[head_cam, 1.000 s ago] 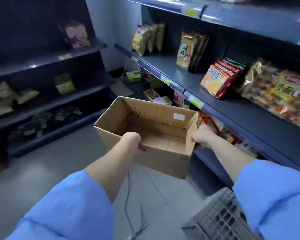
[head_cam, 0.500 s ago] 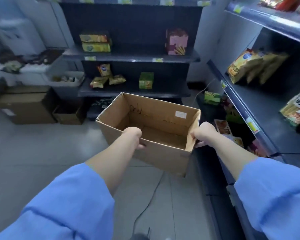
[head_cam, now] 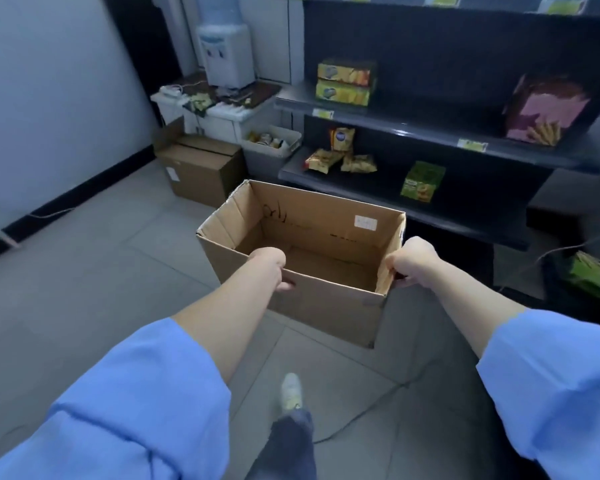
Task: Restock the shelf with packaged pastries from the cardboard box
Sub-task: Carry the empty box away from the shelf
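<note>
You hold the open-topped brown corrugated cardboard box [head_cam: 326,306] in the air at mid-scene, over the grey tiled floor, level and mouth up, just near of the dark grey metal shelf unit [head_cam: 430,140] at far right. Your left hand [head_cam: 271,263] is closed over the near long rim: fingers hooked inside, out of sight, thumb pressed on the outer wall. Your right hand [head_cam: 413,261] is curled round the rim at the near right corner, pinching the short wall. A two-point rim grip suits a light load and keeps the mouth facing you for checking. The inside shows bare cardboard on its floor and far wall, with no packaged pastries visible; only the strip behind the near wall is hidden. Judgement: either the box is emptied or it was never filled, so restocking from it looks finished or stalled. The shelves hold two stacked yellow-green flat cartons [head_cam: 345,83] on the upper board, a pink carton [head_cam: 548,110] to the right, yellow snack packets [head_cam: 340,161] and a green packet [head_cam: 422,181] on the lower one. A closed brown carton [head_cam: 201,164] sits on the floor far left, below a white water dispenser [head_cam: 224,53]. Risk: a thin dark cable [head_cam: 361,414] crosses the floor near your light shoe [head_cam: 290,389]; mind your step.
</note>
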